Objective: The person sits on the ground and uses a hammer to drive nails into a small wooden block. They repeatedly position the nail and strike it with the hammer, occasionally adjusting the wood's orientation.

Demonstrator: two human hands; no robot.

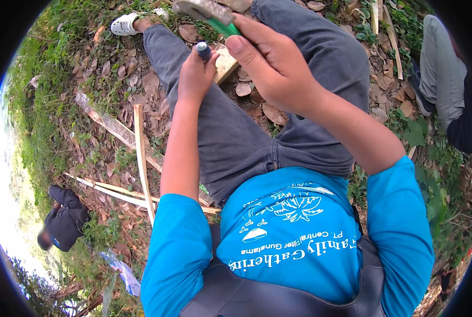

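Note:
My left hand (198, 76) is closed round the dark blue handle of a chisel (203, 50), whose silver end cap points up; its blade is hidden below the hand. Beside and beneath that hand lies a pale piece of wood (226, 64) between my legs. My right hand (273, 66) grips a green-handled hammer (215, 17), raised up and to the right of the chisel. The hammer's grey metal part reaches left over the chisel, close to the upper edge of the picture.
Pale wood strips (141, 153) and a longer barked piece (109, 122) lie on the leafy ground to the left. More strips (393, 42) lie at the upper right. One person (67, 219) sits far left; another person's grey trousers (442, 74) show at right. A plastic bag (124, 274) lies lower left.

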